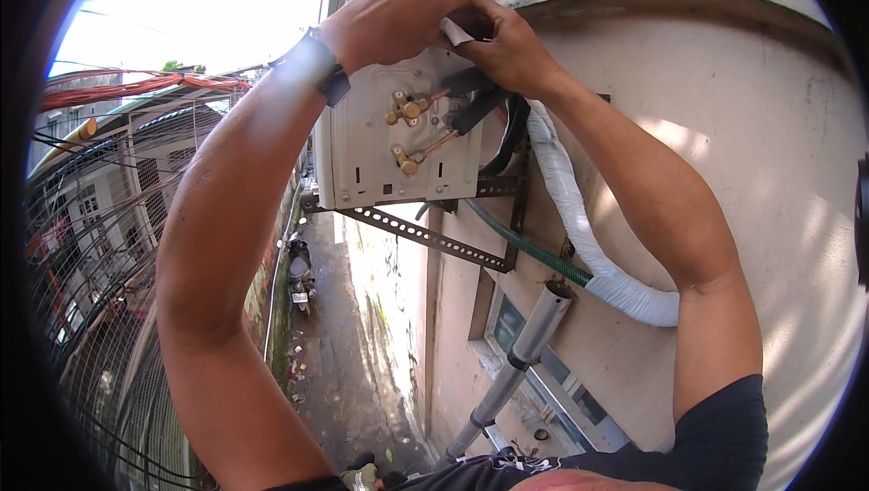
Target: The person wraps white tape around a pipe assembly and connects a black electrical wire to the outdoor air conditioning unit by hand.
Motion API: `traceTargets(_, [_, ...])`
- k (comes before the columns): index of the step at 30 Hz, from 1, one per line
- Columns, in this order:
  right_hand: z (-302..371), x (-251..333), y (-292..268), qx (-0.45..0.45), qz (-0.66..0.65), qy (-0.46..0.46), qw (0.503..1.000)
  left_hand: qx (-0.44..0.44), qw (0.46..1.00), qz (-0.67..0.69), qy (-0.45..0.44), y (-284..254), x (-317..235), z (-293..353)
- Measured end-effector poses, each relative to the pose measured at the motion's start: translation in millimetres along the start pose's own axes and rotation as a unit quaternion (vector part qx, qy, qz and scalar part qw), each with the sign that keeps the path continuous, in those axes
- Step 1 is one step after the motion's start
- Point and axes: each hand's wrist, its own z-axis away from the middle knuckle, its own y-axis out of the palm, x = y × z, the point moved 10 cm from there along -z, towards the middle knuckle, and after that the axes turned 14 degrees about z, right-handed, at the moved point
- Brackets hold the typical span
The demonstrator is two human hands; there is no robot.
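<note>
Both my arms are raised to the outdoor air-conditioner unit (353,152) and my hands meet against its upper side. My left hand (398,20), with a dark watch (312,61) on its wrist, has its fingers bent and pressed together; their tips are hidden by the other hand. My right hand (511,43) is closed on a small white strip (455,32) that shows between the two hands. Just below are two brass valves (409,108) with copper pipes (441,144) running into black foam insulation (475,111).
A perforated steel bracket (430,236) carries the unit on the wall (634,174). A white-wrapped pipe bundle (570,210) and green hose (520,239) hang beside it. A grey metal pole (539,328) rises below. Tangled cables (100,310) fill the left; a motorcycle (300,274) stands in the alley beneath.
</note>
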Motion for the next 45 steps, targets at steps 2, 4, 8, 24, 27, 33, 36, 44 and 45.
traceTargets(2, [4, 11, -5, -0.006, 0.063, 0.013, 0.998, -0.039, 0.999, 0.016, -0.021, 1, 2, 6])
traceTargets(4, [4, 14, -8, -0.025, 0.099, 0.015, 0.995, -0.098, 0.994, 0.048, -0.027, -2, 7, 17])
traceTargets(8, [6, 14, -9, -0.007, 0.114, 0.003, 0.993, -0.071, 0.996, 0.032, 0.040, -7, -5, 24])
traceTargets(24, [13, 21, 4, 0.110, 0.081, -0.051, 0.989, -0.119, 0.978, -0.107, 0.131, 11, -13, 65])
traceTargets(27, [4, 25, 17, 0.140, 0.093, 0.029, 0.985, -0.132, 0.985, -0.076, 0.078, 10, -4, 68])
traceTargets(33, [-9, 23, 17, 0.056, 0.217, 0.011, 0.974, -0.261, 0.932, 0.202, -0.148, 6, 31, 74])
traceTargets(36, [-7, 26, 18, 0.036, 0.233, 0.006, 0.972, -0.292, 0.861, 0.340, -0.241, 18, 55, 83])
traceTargets(44, [-8, 23, 22, 0.082, 0.183, 0.002, 0.980, -0.306, 0.892, 0.209, -0.257, 13, 39, 85])
traceTargets(45, [-7, 18, 26, 0.122, 0.141, 0.050, 0.981, -0.311, 0.894, 0.198, -0.255, 11, 38, 87])
